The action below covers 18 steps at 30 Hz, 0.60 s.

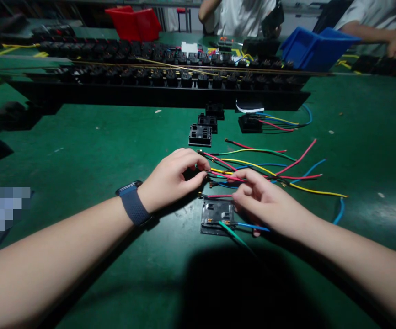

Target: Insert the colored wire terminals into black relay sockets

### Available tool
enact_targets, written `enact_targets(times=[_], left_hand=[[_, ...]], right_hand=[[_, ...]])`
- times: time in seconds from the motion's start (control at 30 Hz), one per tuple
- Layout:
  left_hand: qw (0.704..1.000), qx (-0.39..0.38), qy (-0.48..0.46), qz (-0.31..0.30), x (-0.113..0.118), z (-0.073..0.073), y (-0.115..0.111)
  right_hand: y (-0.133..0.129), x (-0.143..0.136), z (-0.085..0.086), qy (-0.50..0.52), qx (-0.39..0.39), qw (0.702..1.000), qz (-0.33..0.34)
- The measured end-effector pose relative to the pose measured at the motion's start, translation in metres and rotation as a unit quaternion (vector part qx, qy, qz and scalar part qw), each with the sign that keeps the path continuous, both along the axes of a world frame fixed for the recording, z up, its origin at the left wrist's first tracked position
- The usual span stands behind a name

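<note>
My left hand, with a dark watch on its wrist, pinches the end of a red wire between thumb and forefinger. Curled fingers of my right hand close on the red wires, one at the forefinger and a second red wire at the thumb. Just below lies a black socket module, with a green wire and a blue wire on its terminals. Loose wires, among them a yellow wire, spread around and beyond my right hand.
Several black modules lie ahead, plus a wired module. A long black rack of parts crosses the green table. Behind it stand a red bin and a blue bin. Two people sit opposite.
</note>
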State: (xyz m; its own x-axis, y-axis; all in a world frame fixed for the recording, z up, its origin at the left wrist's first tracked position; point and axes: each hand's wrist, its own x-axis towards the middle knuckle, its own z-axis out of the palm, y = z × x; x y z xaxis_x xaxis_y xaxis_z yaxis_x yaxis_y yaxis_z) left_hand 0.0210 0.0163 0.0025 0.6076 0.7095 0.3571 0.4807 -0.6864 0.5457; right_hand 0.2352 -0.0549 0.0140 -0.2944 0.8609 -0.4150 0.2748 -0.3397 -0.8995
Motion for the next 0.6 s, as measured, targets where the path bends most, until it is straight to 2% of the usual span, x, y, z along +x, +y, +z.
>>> enact_targets(times=[0.3,0.37,0.47,0.6], left_hand=[[1.000,0.000,0.021,0.004,0.000,-0.001,0.001],[0.999,0.003,0.013,0.030,0.000,-0.001,0.001],[0.994,-0.014,-0.025,0.105,-0.002,-0.001,0.004],[0.968,-0.114,-0.142,0.173,-0.005,-0.006,0.014]], right_hand=[[-0.001,0.000,0.000,-0.012,0.013,1.000,-0.003],[-0.001,0.000,0.000,-0.012,0.016,1.000,-0.005],[0.000,0.000,0.000,-0.011,0.018,1.000,0.002],[0.000,0.000,0.001,-0.018,0.012,1.000,0.002]])
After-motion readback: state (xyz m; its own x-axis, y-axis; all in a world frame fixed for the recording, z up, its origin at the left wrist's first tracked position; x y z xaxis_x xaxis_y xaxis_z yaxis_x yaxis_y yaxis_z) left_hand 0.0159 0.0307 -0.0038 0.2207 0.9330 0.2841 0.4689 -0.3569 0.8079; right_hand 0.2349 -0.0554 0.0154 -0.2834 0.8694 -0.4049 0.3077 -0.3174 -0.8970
